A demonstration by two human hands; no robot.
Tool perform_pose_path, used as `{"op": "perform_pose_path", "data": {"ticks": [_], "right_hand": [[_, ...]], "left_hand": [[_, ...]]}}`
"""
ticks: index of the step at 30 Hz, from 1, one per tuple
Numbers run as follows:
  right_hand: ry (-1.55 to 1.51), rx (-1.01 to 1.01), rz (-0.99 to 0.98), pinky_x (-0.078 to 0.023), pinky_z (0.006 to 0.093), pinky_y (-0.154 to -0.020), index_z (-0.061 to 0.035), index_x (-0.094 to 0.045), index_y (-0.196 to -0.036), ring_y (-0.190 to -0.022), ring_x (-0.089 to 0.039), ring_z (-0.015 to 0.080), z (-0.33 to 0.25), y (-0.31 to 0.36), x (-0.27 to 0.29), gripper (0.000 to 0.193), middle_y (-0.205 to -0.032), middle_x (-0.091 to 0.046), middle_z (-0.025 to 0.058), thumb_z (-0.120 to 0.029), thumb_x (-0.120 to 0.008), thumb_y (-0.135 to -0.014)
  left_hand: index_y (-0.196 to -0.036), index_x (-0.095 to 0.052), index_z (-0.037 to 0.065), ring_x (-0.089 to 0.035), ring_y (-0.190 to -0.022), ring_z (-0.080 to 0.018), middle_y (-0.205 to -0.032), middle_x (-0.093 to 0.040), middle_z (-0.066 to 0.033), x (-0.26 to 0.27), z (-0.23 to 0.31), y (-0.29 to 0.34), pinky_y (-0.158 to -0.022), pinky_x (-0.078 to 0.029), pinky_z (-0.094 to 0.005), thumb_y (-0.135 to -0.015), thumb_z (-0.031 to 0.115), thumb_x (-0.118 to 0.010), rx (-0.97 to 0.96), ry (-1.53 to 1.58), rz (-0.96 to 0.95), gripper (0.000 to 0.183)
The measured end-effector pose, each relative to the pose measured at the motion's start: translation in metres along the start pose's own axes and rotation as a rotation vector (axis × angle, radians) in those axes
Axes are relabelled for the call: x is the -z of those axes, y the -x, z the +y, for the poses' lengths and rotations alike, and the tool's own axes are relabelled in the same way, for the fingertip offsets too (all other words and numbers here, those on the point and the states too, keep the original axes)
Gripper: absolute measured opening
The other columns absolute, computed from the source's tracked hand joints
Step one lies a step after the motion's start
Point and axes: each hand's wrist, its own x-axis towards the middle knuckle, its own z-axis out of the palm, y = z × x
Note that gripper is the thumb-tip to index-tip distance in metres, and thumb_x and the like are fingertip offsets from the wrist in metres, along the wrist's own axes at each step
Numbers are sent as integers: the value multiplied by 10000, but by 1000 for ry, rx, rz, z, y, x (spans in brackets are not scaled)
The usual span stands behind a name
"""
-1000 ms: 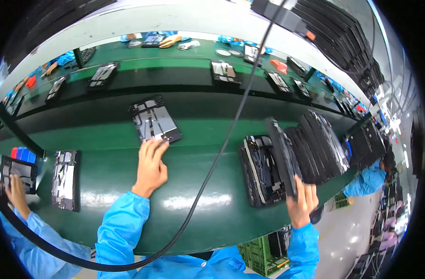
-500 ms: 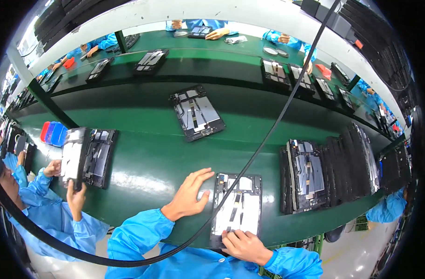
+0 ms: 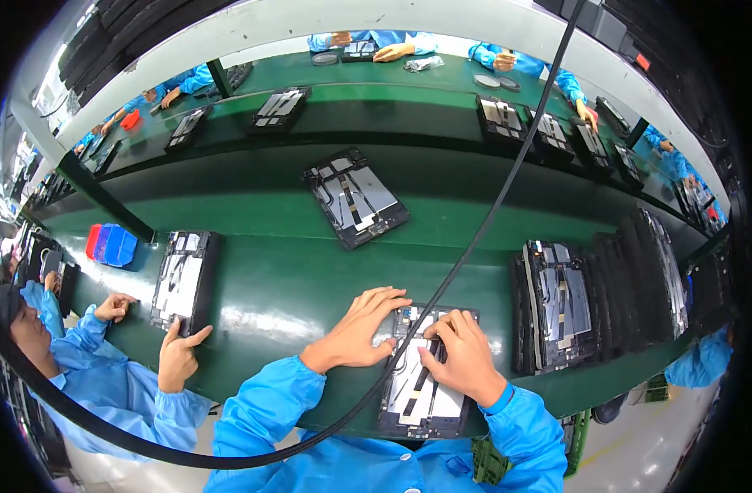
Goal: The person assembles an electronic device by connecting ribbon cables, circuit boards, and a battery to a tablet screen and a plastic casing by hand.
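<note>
An opened tablet (image 3: pixel 450 407), its inner parts showing, lies flat on the green bench in front of me. My left hand (image 3: pixel 355 330) is open at its left side, fingers stretched over the upper left corner and thumb by the left edge. Over the upper middle of the same tablet, my right hand (image 3: pixel 466 353) is closed, thumb and forefinger curled down beside a dark ribbon cable (image 3: pixel 412 403). What lies between those fingertips is too small to make out. A black cord (image 3: pixel 483 222) hangs across the view in front of the tablet.
Another opened tablet (image 3: pixel 355 201) lies farther back. At right stands a row of tablets (image 3: pixel 561 304) with black padding. A co-worker's hand (image 3: pixel 177 357) touches a tablet stack (image 3: pixel 179 283) at left, near a blue bin (image 3: pixel 115 246). A raised shelf (image 3: pixel 384 99) carries more tablets.
My right hand has moved from the tablet's lower edge to its upper middle. My left hand has come right onto its corner. The co-worker's lifted tablet is down on the stack.
</note>
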Motion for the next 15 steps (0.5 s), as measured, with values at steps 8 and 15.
{"op": "perform_pose_path", "data": {"ticks": [8, 15], "right_hand": [[277, 155, 90, -475, 442, -777, -86, -661, -947, -923, -593, 296, 2, 3, -18, 165, -919, -569, 76, -175, -794, -907], [307, 204, 156, -463, 427, -757, -92, -642, -923, -875, -596, 277, 6, 5, -19, 156, -888, -574, 68, -144, -788, -899]], "left_hand": [[-1615, -469, 53, -313, -1627, -434, -1659, -500, -180, 17, -5, -6, -1333, -222, -594, -863, 183, -807, -13, 69, -114, 834], [-1567, -492, 74, -322, -1640, -401, -1645, -524, -153, 21, 2, -9, -1365, -181, -587, -870, 141, -848, -30, 75, -102, 786]]}}
